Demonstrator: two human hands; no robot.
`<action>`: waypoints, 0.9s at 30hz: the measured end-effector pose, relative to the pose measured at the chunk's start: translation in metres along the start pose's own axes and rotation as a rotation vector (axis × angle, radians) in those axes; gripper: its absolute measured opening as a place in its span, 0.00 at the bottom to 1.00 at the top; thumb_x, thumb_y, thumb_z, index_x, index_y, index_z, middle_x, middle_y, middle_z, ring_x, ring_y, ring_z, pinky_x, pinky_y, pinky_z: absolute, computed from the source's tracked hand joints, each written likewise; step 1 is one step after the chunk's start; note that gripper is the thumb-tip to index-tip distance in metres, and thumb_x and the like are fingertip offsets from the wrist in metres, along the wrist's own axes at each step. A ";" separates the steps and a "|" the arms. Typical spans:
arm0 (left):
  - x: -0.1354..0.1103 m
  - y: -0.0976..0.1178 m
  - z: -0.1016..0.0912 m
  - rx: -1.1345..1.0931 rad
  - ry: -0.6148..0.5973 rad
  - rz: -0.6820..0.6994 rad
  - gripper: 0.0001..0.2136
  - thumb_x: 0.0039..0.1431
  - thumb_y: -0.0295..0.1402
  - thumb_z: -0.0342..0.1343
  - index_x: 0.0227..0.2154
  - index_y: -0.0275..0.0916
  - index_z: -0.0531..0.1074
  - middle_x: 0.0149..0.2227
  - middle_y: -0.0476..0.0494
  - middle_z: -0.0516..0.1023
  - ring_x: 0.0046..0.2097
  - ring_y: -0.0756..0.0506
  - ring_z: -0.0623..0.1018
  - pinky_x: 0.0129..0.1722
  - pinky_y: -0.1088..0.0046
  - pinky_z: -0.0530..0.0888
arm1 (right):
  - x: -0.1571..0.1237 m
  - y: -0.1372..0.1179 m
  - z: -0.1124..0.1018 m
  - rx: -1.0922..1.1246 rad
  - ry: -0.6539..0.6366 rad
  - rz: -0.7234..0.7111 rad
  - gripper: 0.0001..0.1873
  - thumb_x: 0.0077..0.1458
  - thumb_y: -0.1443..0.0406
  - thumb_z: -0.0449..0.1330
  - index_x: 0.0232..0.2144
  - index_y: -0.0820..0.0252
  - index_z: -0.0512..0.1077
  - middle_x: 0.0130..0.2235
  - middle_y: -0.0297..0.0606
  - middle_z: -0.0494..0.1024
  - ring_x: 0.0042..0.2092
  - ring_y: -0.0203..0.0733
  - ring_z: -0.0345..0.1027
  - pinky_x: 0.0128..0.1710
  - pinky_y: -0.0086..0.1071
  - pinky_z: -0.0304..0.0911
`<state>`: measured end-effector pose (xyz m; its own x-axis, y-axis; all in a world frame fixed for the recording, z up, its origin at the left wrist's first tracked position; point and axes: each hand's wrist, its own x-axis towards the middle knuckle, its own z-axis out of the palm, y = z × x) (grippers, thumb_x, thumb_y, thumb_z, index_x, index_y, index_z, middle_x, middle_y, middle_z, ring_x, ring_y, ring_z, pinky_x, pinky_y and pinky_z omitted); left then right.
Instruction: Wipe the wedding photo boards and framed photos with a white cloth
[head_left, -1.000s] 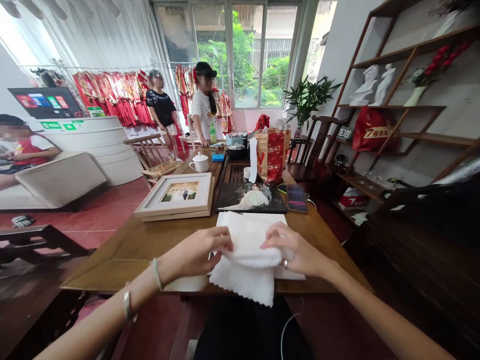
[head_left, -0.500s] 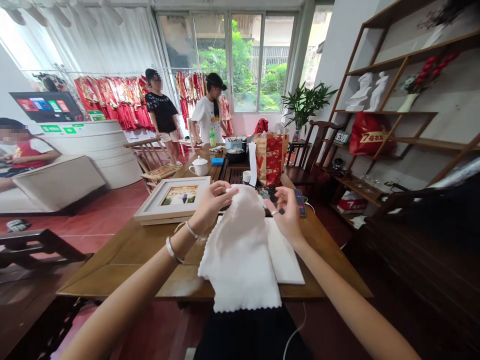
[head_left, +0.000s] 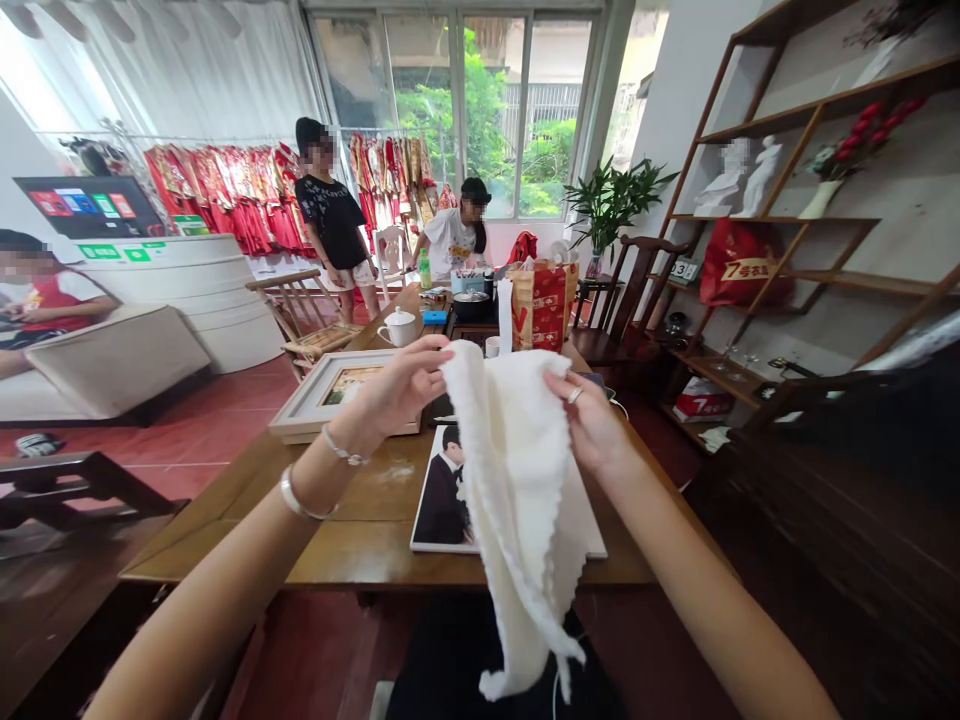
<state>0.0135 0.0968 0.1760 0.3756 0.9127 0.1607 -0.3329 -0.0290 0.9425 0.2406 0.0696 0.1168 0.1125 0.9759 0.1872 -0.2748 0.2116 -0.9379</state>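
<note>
With our left hand (head_left: 397,390) we pinch one upper side of a soft white cloth with scalloped edges (head_left: 517,450); our right hand (head_left: 596,425) grips the other. It hangs in folds past the edge of the brown wooden table (head_left: 360,545). Partly behind it, we see a flat print of a dark-suited figure (head_left: 441,505). Left of that lies a pale, rectangular picture frame (head_left: 311,398), near a white lidded cup (head_left: 400,327).
</note>
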 end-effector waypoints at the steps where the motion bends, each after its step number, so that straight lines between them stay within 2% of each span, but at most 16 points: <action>1: 0.000 0.004 -0.011 0.044 0.043 -0.007 0.09 0.41 0.27 0.64 0.27 0.36 0.71 0.25 0.52 0.73 0.27 0.55 0.73 0.28 0.80 0.70 | 0.007 -0.002 -0.012 -0.046 0.047 -0.007 0.16 0.44 0.57 0.66 0.35 0.58 0.75 0.36 0.37 0.81 0.36 0.43 0.75 0.36 0.34 0.71; 2: 0.001 0.005 -0.023 0.135 0.104 -0.008 0.08 0.42 0.27 0.63 0.27 0.36 0.70 0.24 0.52 0.72 0.26 0.55 0.72 0.27 0.80 0.70 | 0.016 -0.004 -0.024 -0.089 0.077 -0.005 0.14 0.46 0.58 0.65 0.35 0.59 0.75 0.36 0.37 0.81 0.35 0.43 0.75 0.35 0.34 0.71; 4: 0.004 0.000 -0.048 0.453 0.291 0.035 0.06 0.43 0.27 0.60 0.24 0.36 0.67 0.22 0.53 0.69 0.25 0.54 0.71 0.27 0.78 0.69 | 0.034 -0.004 -0.048 -0.174 0.115 0.011 0.11 0.49 0.59 0.64 0.32 0.60 0.74 0.33 0.38 0.80 0.32 0.42 0.74 0.32 0.34 0.70; 6: 0.007 -0.015 -0.066 0.557 0.365 0.072 0.06 0.45 0.26 0.59 0.23 0.36 0.65 0.23 0.52 0.68 0.27 0.52 0.70 0.29 0.76 0.69 | 0.052 0.004 -0.066 -0.280 0.134 0.022 0.11 0.54 0.59 0.62 0.33 0.62 0.73 0.33 0.38 0.78 0.31 0.40 0.72 0.31 0.34 0.70; 8: 0.007 -0.033 -0.072 0.643 0.407 0.136 0.07 0.44 0.25 0.59 0.25 0.36 0.66 0.27 0.52 0.69 0.30 0.51 0.71 0.32 0.75 0.69 | 0.064 0.015 -0.076 -0.394 0.145 0.017 0.12 0.58 0.59 0.58 0.37 0.63 0.71 0.36 0.37 0.76 0.33 0.38 0.71 0.33 0.34 0.69; 10: -0.002 -0.049 -0.066 0.721 0.405 0.196 0.07 0.44 0.25 0.60 0.28 0.36 0.68 0.32 0.50 0.71 0.34 0.50 0.70 0.35 0.74 0.69 | 0.065 0.025 -0.080 -0.507 0.149 -0.015 0.12 0.57 0.61 0.60 0.40 0.63 0.70 0.38 0.37 0.75 0.35 0.38 0.70 0.36 0.37 0.68; 11: -0.012 -0.055 -0.060 0.781 0.350 0.221 0.06 0.46 0.26 0.60 0.28 0.37 0.70 0.34 0.48 0.72 0.35 0.49 0.71 0.36 0.72 0.69 | 0.060 0.029 -0.080 -0.559 0.142 -0.042 0.13 0.54 0.62 0.62 0.40 0.63 0.70 0.39 0.38 0.74 0.37 0.40 0.69 0.38 0.38 0.67; 13: -0.040 -0.066 -0.043 1.122 -0.051 0.270 0.04 0.54 0.31 0.56 0.32 0.38 0.72 0.36 0.45 0.73 0.37 0.47 0.73 0.39 0.68 0.70 | 0.038 0.033 -0.082 -0.651 0.095 -0.105 0.15 0.47 0.65 0.66 0.39 0.60 0.71 0.41 0.39 0.74 0.40 0.43 0.68 0.42 0.40 0.65; 14: -0.058 -0.071 -0.034 1.229 -0.210 0.271 0.05 0.57 0.32 0.54 0.35 0.40 0.72 0.37 0.45 0.74 0.39 0.46 0.74 0.42 0.67 0.71 | 0.023 0.034 -0.084 -0.684 0.051 -0.127 0.15 0.44 0.65 0.67 0.37 0.59 0.72 0.41 0.39 0.74 0.41 0.44 0.68 0.43 0.40 0.64; 16: -0.097 -0.082 -0.018 1.392 -0.383 0.278 0.08 0.56 0.37 0.57 0.37 0.41 0.71 0.43 0.42 0.74 0.43 0.43 0.74 0.45 0.64 0.71 | -0.014 0.032 -0.091 -0.757 -0.086 -0.146 0.11 0.42 0.64 0.68 0.32 0.56 0.73 0.38 0.37 0.75 0.38 0.45 0.68 0.41 0.39 0.64; 17: -0.115 -0.089 -0.011 1.476 -0.408 0.293 0.12 0.53 0.40 0.59 0.39 0.41 0.71 0.45 0.41 0.74 0.45 0.40 0.74 0.44 0.62 0.72 | -0.033 0.031 -0.097 -0.805 -0.180 -0.142 0.10 0.43 0.64 0.67 0.31 0.55 0.73 0.36 0.36 0.75 0.36 0.45 0.68 0.40 0.39 0.65; 18: -0.131 -0.098 -0.006 1.558 -0.391 0.308 0.17 0.51 0.41 0.61 0.42 0.42 0.70 0.47 0.39 0.73 0.46 0.38 0.74 0.44 0.59 0.73 | -0.051 0.030 -0.104 -0.932 -0.307 -0.175 0.07 0.47 0.63 0.64 0.32 0.54 0.73 0.37 0.36 0.75 0.36 0.45 0.68 0.40 0.40 0.65; 20: -0.155 -0.119 0.000 1.677 -0.295 0.407 0.23 0.46 0.42 0.64 0.45 0.39 0.68 0.51 0.35 0.72 0.51 0.33 0.72 0.46 0.54 0.73 | -0.080 0.030 -0.119 -1.087 -0.422 -0.198 0.09 0.51 0.65 0.60 0.38 0.52 0.70 0.42 0.38 0.74 0.43 0.47 0.68 0.44 0.42 0.64; 21: -0.162 -0.130 0.001 1.713 -0.258 0.459 0.23 0.45 0.42 0.64 0.43 0.38 0.68 0.53 0.32 0.70 0.53 0.31 0.70 0.47 0.52 0.72 | -0.091 0.030 -0.126 -1.133 -0.459 -0.196 0.10 0.52 0.66 0.59 0.40 0.52 0.69 0.44 0.38 0.73 0.46 0.47 0.67 0.46 0.43 0.64; 24: -0.168 -0.155 -0.002 1.782 -0.129 0.593 0.07 0.53 0.29 0.57 0.36 0.38 0.69 0.55 0.32 0.69 0.57 0.32 0.68 0.50 0.51 0.71 | -0.111 0.037 -0.137 -1.141 -0.483 -0.183 0.10 0.51 0.63 0.61 0.38 0.52 0.66 0.52 0.41 0.70 0.52 0.48 0.65 0.50 0.43 0.64; 27: -0.164 -0.160 -0.007 1.757 -0.090 0.670 0.10 0.55 0.24 0.51 0.40 0.38 0.70 0.56 0.33 0.70 0.58 0.34 0.68 0.51 0.55 0.72 | -0.122 0.046 -0.137 -1.190 -0.436 -0.313 0.12 0.48 0.59 0.65 0.35 0.53 0.69 0.58 0.43 0.65 0.58 0.54 0.58 0.53 0.47 0.62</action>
<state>-0.0007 -0.0459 -0.0035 0.6337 0.5554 0.5384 0.7010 -0.7067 -0.0960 0.3449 -0.0466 0.0108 -0.3616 0.8790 0.3109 0.7403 0.4734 -0.4773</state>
